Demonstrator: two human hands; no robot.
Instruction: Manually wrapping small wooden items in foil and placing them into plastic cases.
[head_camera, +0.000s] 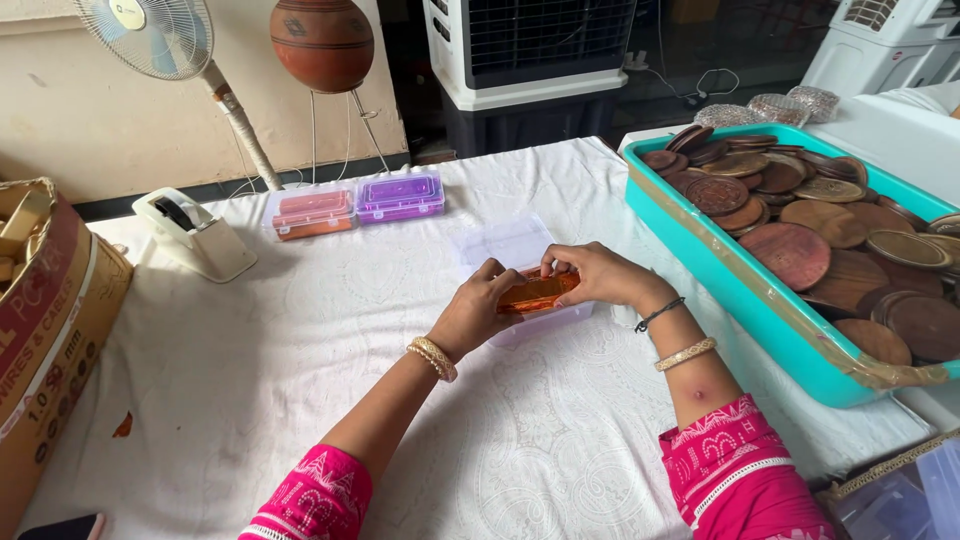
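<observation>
Pressing from both sides, the left hand (478, 308) and the right hand (597, 274) close their fingers around an orange packet (536, 291) that sits in a small clear plastic box (545, 322) at the centre of the frame, on the white tablecloth (300, 370). The box's open lid (508, 242) lies flat just behind the hands. Toward the upper left, an orange box (313, 212) and a purple box (400, 195) stand side by side near a white tape dispenser (192, 232), while a teal tray (740, 285) heaped with round wooden discs (790, 252) fills the right of the frame.
</observation>
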